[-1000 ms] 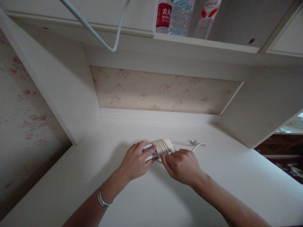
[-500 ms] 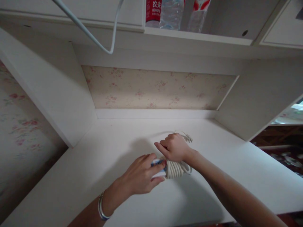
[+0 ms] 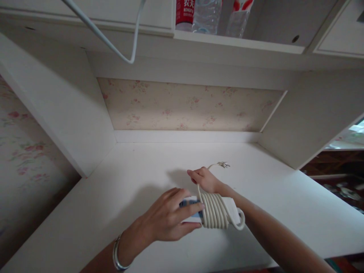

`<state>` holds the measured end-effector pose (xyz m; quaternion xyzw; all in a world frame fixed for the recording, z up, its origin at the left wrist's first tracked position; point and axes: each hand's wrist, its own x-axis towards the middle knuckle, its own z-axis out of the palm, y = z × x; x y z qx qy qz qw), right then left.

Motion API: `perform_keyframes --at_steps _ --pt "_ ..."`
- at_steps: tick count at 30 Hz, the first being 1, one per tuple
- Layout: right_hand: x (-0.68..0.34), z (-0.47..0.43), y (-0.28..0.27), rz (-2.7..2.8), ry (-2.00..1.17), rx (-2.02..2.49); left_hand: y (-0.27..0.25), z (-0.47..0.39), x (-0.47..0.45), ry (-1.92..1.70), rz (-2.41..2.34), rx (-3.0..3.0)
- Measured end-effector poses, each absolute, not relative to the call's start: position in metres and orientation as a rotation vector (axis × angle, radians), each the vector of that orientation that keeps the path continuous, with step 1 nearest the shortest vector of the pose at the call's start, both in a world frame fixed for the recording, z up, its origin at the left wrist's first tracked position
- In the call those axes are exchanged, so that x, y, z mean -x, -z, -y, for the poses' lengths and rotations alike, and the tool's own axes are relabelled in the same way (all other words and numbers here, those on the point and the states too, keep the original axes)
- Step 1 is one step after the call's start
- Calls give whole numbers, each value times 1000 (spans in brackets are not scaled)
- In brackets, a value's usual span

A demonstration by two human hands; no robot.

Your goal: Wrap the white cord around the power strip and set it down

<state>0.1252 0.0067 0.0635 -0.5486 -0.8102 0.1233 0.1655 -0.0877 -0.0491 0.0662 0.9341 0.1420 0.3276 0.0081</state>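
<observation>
A white power strip (image 3: pixel 231 209) with a blue-grey socket face is held above the desk by my left hand (image 3: pixel 173 214), whose fingers wrap around its left end. Several turns of cream power cord (image 3: pixel 215 212) are wound around its middle, and a loop of cord sticks out at the right end. Behind the strip, my right hand (image 3: pixel 205 179) is closed on the cord, which rises from the winding to my fingers. Past that hand, the free end with its plug (image 3: pixel 223 164) rests on the desk.
The white desk (image 3: pixel 136 167) has side panels left and right and flowered wallpaper (image 3: pixel 176 106) behind it. Overhead, a shelf (image 3: pixel 241 44) holds plastic bottles (image 3: pixel 207 17). A pale cable (image 3: pixel 113 48) hangs down at the upper left.
The power strip has come lower and nearer to me, showing more of its right end. My right hand has moved from over the winding to behind it. The plug has shifted slightly.
</observation>
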Motion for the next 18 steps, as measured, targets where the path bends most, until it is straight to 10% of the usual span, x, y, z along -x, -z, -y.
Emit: perform_keyframes --at_steps 18 --pt "-98 49 -61 2348 470 1786 -42 -3 87 -888 -1459 -3024"
